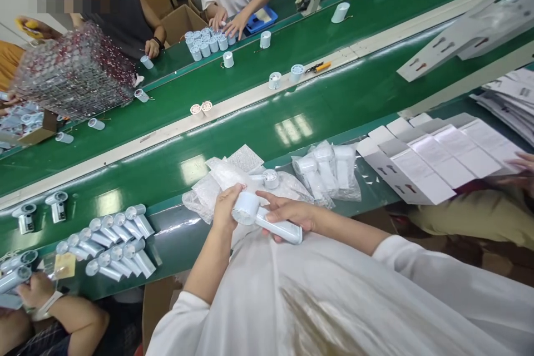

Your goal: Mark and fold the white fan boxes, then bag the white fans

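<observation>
A pale blue hair dryer (pixel 281 228) is held in front of my white shirt, its round head to the left and its handle slanting down to the right. My left hand (pixel 226 207) is closed on the round head, with the fingertips partly hidden behind it. Around the handle, my right hand (pixel 292 212) has its fingers wrapped. Just beyond my hands lie clear bubble-wrap bags (pixel 225 172) and another hair dryer (pixel 270 178). Bagged hair dryers (pixel 325 167) lie together to the right of these.
Rows of hair dryers (pixel 110 233) lie to the left. White boxes (pixel 434 161) stand at the right. Beyond runs a green conveyor belt (pixel 233 133) with a pale divider rail (pixel 167 126). Co-workers sit across and on both sides; one handles blue cylinders (pixel 204 44).
</observation>
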Demonstrator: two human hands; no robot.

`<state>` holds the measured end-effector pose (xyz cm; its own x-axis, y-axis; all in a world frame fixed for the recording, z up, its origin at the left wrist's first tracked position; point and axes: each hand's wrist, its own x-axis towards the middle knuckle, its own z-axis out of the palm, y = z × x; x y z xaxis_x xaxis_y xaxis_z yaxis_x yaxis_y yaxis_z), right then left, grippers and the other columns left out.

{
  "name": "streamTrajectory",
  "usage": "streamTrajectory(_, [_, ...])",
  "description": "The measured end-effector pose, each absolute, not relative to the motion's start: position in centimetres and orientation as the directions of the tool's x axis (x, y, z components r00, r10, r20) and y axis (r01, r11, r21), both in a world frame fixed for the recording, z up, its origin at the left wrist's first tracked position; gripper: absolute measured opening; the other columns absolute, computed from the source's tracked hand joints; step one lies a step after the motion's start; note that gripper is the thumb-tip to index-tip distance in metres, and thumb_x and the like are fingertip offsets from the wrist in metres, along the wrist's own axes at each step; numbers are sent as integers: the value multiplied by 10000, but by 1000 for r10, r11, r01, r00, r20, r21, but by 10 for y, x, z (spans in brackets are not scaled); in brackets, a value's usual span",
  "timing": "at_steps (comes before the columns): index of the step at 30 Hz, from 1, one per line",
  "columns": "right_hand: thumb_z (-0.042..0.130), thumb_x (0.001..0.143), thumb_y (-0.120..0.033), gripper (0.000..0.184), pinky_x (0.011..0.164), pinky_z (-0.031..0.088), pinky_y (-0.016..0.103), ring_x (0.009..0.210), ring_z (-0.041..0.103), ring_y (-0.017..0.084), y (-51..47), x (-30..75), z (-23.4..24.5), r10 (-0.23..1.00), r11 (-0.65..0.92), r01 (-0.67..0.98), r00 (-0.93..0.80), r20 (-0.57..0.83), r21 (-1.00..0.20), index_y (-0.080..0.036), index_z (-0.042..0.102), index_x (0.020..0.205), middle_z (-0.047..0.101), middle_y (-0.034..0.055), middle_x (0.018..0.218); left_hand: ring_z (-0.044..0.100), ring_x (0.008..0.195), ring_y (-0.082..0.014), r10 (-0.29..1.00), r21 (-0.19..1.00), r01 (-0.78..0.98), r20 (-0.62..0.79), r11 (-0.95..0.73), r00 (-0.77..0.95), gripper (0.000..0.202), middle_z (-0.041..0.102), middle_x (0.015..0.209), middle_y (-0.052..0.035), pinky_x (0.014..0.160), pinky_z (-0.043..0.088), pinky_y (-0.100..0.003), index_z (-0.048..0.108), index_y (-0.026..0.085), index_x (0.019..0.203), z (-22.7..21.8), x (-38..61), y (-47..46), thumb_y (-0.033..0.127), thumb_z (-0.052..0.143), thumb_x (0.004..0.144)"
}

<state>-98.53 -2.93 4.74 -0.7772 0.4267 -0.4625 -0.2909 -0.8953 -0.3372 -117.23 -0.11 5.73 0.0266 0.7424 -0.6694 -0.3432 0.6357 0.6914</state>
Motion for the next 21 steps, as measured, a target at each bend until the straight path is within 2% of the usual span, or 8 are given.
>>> streamTrajectory(4, [813, 661, -204, 725, 538, 602, 291, 735, 708, 191, -31, -984, 54, 461, -866, -309, -796, -391, -394, -240, 472, 1301, 604, 45, 1060, 563, 558, -128, 734, 694, -245, -659, 677, 163, 459, 645, 605, -30, 573, 439, -256, 733, 113, 717, 58, -1176, 5, 500, 857, 506])
streamTrajectory(6, [797, 673, -202, 608, 506, 589, 270, 717, 708, 189, -32, -981, 56, 489, -852, -317, -767, -415, -418, -202, 529, 1219, 615, 54, 1045, 558, 572, -132, 798, 786, -140, -586, 602, 140, 430, 635, 601, -27, 593, 443, -266, 722, 120, 692, 55, -1184, 6, 518, 823, 564])
streamTrajectory(8, [775, 696, -214, 574, 469, 573, 257, 700, 709, 193, -33, -978, 57, 531, -836, -341, -705, -471, -430, -199, 523, 1212, 633, 55, 1008, 566, 622, -137, 919, 919, 26, -393, 393, 30, 356, 637, 639, -23, 643, 453, -274, 714, 142, 708, 53, -1191, 2, 497, 748, 692])
streamTrajectory(10, [749, 717, -223, 591, 437, 562, 259, 687, 709, 204, -32, -974, 58, 561, -825, -367, -623, -545, -429, -211, 486, 1246, 650, 57, 976, 578, 695, -145, 995, 958, 270, -98, 95, -5, 269, 644, 703, -28, 701, 460, -283, 710, 167, 772, 52, -1196, -7, 422, 645, 825])
streamTrajectory(13, [724, 732, -225, 621, 422, 563, 279, 688, 710, 220, -32, -969, 62, 577, -817, -389, -546, -608, -426, -229, 441, 1284, 664, 72, 997, 581, 750, -164, 946, 763, 561, 281, -323, 163, 183, 644, 768, -58, 723, 467, -302, 685, 172, 923, 52, -1195, -24, 283, 540, 915])
streamTrajectory(15, [727, 728, -223, 618, 419, 565, 279, 687, 709, 219, -34, -969, 64, 593, -805, -398, -533, -603, -440, -232, 443, 1277, 664, 82, 1033, 581, 734, -175, 865, 585, 652, 435, -482, 249, 170, 638, 766, -77, 699, 468, -310, 654, 153, 1009, 49, -1191, -32, 213, 521, 921])
streamTrajectory(18, [736, 719, -224, 588, 414, 564, 267, 688, 706, 202, -38, -971, 67, 616, -788, -415, -518, -594, -455, -235, 454, 1234, 648, 87, 1113, 596, 706, -188, 798, 413, 727, 518, -548, 308, 190, 634, 751, -90, 673, 468, -320, 627, 140, 1072, 45, -1186, -32, 174, 530, 912])
streamTrajectory(21, [729, 726, -225, 520, 397, 559, 266, 671, 695, 185, -41, -974, 69, 622, -782, -437, -489, -611, -445, -233, 463, 1173, 631, 83, 1146, 610, 697, -198, 764, 339, 731, 523, -593, 378, 189, 628, 725, -90, 659, 473, -330, 627, 147, 1070, 43, -1181, -22, 179, 542, 905])
